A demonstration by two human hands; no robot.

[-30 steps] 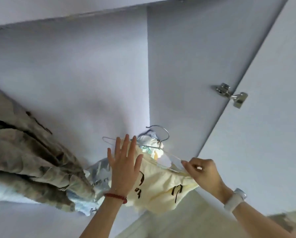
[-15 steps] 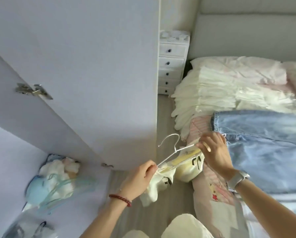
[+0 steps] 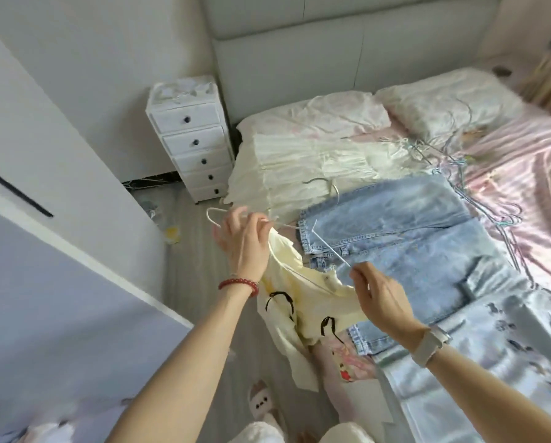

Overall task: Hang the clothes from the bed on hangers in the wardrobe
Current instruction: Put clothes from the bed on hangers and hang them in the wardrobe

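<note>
A pale yellow top with black bows hangs half on a white wire hanger over the bed's near edge. My left hand grips the hanger just below its hook, together with the top's collar. My right hand pinches the hanger's other end and the top's shoulder. Light blue jeans lie flat on the bed beyond my hands. A cream pleated garment with a hanger on it lies behind them. The wardrobe door stands at the left.
A white drawer tower stands between the wardrobe and the bed's headboard. Several loose wire hangers lie on the pink sheet at the right. A silky blue printed cloth covers the near bed. Grey floor runs between wardrobe and bed.
My view has swung from the wardrobe's inside round to the bed. Both hands carried the hanger and yellow top along, and the left hand now grips the hanger near its hook.
</note>
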